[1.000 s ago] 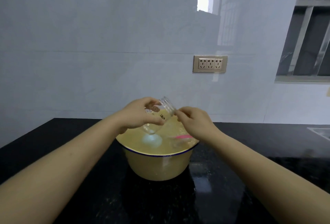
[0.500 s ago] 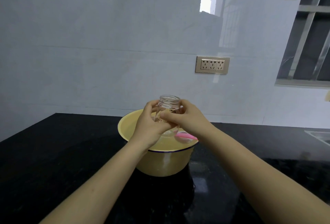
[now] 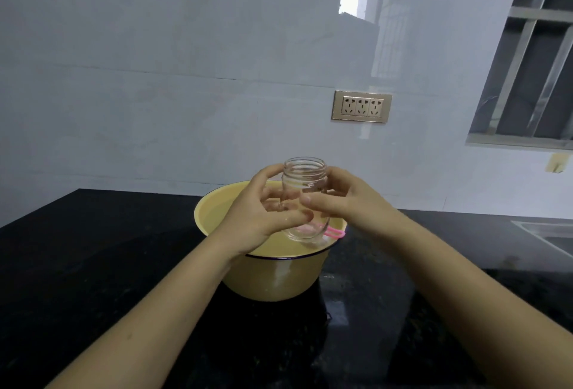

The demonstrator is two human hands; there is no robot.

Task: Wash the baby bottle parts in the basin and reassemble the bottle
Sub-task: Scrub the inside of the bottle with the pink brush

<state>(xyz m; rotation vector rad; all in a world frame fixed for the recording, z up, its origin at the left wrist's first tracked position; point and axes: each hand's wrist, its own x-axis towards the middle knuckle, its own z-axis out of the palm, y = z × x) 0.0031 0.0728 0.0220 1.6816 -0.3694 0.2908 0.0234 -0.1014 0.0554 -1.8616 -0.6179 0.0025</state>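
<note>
Glass baby bottle body (image 3: 305,185), clear and uncapped, is held upright over the yellow enamel basin (image 3: 273,280), its base just above the rim on the near right side. No water can be made out inside it.

- Left hand (image 3: 260,218): fingers curled round the lower body, thumb laid across the front. A firm grip is held.
- Right hand (image 3: 347,199): fingers curled behind the shoulder of the glass, thumb pressed on the front. The bottle is gripped from both sides.

Change noted: a second ago the bottle was tilted over the water, gripped by the left hand alone with the right at its mouth. It has since been righted, lifted clear and taken by both hands.

Reading: the rinse of the body is judged done or nearly so, and an inspection seems to be under way. A pink part (image 3: 336,232) lies at the basin's right rim; what it is cannot be told. No teat or collar is seen, so reassembly is taken as not yet begun.

Basin is set on the black stone desk (image 3: 93,264); a wall socket (image 3: 361,106) is mounted behind
</note>
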